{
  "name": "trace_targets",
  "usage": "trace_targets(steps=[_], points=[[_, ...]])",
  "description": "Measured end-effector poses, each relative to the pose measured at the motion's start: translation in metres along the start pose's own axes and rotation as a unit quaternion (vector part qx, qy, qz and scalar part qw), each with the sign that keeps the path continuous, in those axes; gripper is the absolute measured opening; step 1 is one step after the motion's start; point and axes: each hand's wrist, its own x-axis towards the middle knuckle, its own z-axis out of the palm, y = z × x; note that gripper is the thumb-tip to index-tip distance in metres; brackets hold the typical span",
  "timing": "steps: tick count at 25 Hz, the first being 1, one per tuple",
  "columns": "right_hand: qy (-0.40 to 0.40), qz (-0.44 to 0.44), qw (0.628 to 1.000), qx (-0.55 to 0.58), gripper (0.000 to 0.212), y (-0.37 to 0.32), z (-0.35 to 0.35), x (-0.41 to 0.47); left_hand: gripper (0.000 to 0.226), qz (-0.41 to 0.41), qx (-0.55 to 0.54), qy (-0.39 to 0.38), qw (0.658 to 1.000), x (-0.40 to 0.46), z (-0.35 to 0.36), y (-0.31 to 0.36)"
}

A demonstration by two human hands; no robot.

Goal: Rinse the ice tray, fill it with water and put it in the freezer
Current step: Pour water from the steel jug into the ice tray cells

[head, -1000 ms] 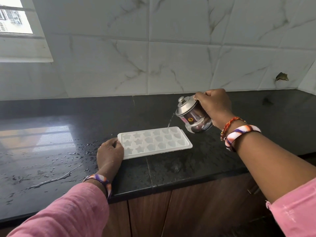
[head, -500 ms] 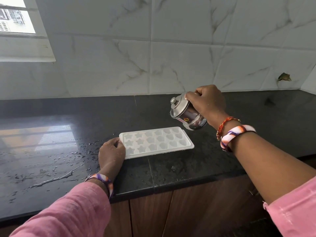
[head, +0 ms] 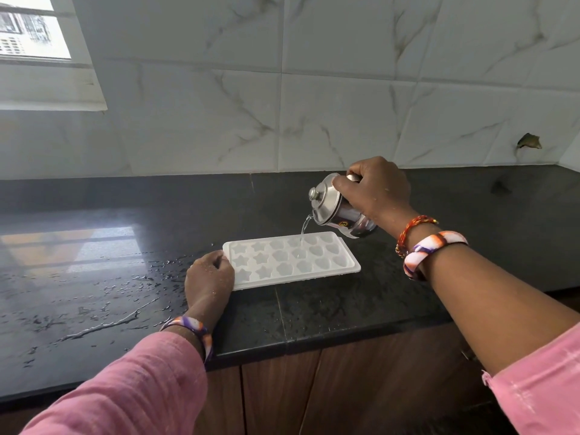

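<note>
The right hand [head: 376, 189] has tipped its gripped steel jug [head: 340, 208] again, pouring water into the ice tray [head: 292, 259]; the left hand [head: 208, 277] holds the tray's end.

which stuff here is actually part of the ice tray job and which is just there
In use:
white plastic ice tray, steadied by left hand
lidded steel pot, tilted by right hand
thin stream of water

Just there:
spilled water drops on black stone counter
window
marble wall tiles
</note>
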Motion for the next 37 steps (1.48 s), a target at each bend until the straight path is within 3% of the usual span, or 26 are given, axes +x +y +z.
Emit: trace_targets(steps=[4,8,11,22,30,37], points=[[-0.006,0.036,0.999,0.021,0.046,0.005,0.004,0.001,0.025,0.005,0.0,-0.004,1.0,0.001,0.001,-0.002],[-0.001,0.156,0.975,0.161,0.033,0.011,0.008,0.005,0.026,0.007,-0.003,-0.006,1.0,0.001,0.002,-0.003],[0.013,0.188,0.955,0.229,0.031,0.008,0.009,0.007,0.025,0.003,-0.004,-0.007,1.0,0.002,0.001,-0.003],[-0.002,0.033,0.997,0.067,0.048,-0.016,0.01,0.005,0.024,0.005,0.001,-0.005,1.0,0.001,0.0,-0.001],[-0.009,-0.013,0.999,0.03,0.05,-0.022,0.013,0.003,0.024,0.001,-0.008,0.0,1.0,-0.001,0.0,0.0],[-0.013,-0.001,0.999,0.044,0.049,-0.018,0.02,0.004,0.024,0.005,-0.003,-0.005,1.0,0.0,0.0,-0.001]])
